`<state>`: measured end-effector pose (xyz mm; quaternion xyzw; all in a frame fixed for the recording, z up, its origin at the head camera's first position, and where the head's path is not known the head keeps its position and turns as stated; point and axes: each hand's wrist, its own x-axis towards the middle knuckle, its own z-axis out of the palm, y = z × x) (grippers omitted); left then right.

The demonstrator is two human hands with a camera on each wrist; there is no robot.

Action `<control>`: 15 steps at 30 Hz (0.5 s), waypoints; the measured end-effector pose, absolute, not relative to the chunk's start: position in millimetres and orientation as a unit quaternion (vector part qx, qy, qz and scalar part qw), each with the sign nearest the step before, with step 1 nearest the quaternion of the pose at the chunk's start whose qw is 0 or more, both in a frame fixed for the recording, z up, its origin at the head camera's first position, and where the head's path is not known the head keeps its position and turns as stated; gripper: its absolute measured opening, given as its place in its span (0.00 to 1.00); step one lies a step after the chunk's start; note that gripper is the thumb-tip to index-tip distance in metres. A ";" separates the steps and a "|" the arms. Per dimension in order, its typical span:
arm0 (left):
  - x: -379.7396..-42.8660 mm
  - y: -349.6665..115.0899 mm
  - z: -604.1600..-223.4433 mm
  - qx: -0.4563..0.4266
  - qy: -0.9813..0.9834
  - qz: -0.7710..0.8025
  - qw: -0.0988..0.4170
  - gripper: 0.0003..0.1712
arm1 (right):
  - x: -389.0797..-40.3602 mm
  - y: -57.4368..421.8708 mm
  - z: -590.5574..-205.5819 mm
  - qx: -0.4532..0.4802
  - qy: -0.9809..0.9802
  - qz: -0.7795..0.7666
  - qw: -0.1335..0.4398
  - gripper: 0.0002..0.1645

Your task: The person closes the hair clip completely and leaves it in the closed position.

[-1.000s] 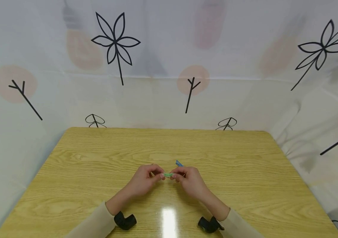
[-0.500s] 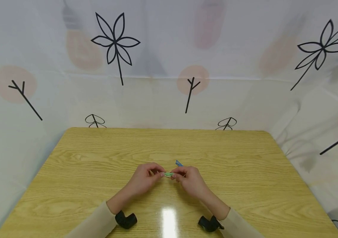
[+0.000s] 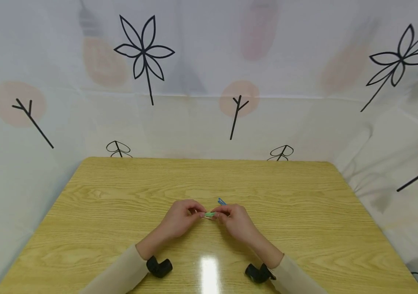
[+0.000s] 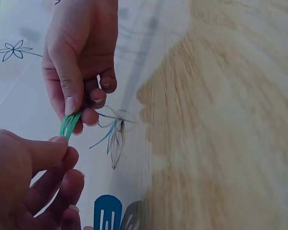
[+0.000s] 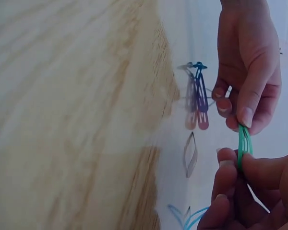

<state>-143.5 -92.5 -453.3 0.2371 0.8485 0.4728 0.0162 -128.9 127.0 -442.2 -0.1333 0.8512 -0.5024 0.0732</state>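
Between both hands is a small green snap hair clip (image 3: 209, 214), held just above the table. My left hand (image 3: 182, 219) pinches one end of it between thumb and fingers. The other end is pinched by my right hand (image 3: 237, 221). In the left wrist view the green clip (image 4: 69, 126) bridges the two thumbs, and its slotted body also shows in the right wrist view as a green clip (image 5: 245, 143). A blue clip (image 3: 221, 201) lies on the table just beyond the right hand, partly hidden by it.
Wood-grain table (image 3: 139, 179) with a patterned cloth (image 3: 194, 122) behind it. The left wrist view shows a blue slotted clip (image 4: 107, 211) at the bottom. A blue-purple clip (image 5: 200, 91) appears in the right wrist view. Black wrist devices (image 3: 159, 267) sit by the sleeves.
My left hand and wrist have shifted slightly away from me and to the right. The green clip has tilted a little between the fingertips. The blue clip stays in place.
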 end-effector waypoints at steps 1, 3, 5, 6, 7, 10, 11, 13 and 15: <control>-144.0 -92.0 -453.1 0.237 0.852 0.466 0.016 0.04 | -129.6 127.1 -442.8 -0.135 0.854 -0.498 0.069 0.09; -145.8 -90.7 -452.9 0.237 0.859 0.453 0.015 0.04 | -131.0 126.8 -443.7 -0.136 0.861 -0.486 0.059 0.07; -147.6 -89.2 -451.5 0.237 0.866 0.440 0.015 0.04 | -131.8 126.5 -444.4 -0.137 0.869 -0.472 0.045 0.06; -148.5 -88.5 -450.7 0.237 0.869 0.433 0.016 0.04 | -132.2 126.2 -444.6 -0.136 0.873 -0.467 0.040 0.06; -149.2 -87.7 -449.6 0.236 0.873 0.427 0.017 0.03 | -132.7 126.1 -445.1 -0.136 0.877 -0.460 0.036 0.05; -151.9 -85.4 -448.1 0.235 0.880 0.412 0.017 0.02 | -134.4 126.1 -445.7 -0.126 0.883 -0.452 0.032 0.05; -152.9 -84.8 -448.2 0.233 0.882 0.408 0.017 0.02 | -135.1 126.2 -445.7 -0.123 0.883 -0.452 0.034 0.05; -155.4 -83.3 -448.6 0.233 0.887 0.399 0.017 0.02 | -136.5 126.6 -446.3 -0.120 0.884 -0.450 0.037 0.05; -158.0 -82.2 -449.2 0.235 0.890 0.389 0.017 0.02 | -138.0 126.6 -446.8 -0.116 0.885 -0.450 0.039 0.05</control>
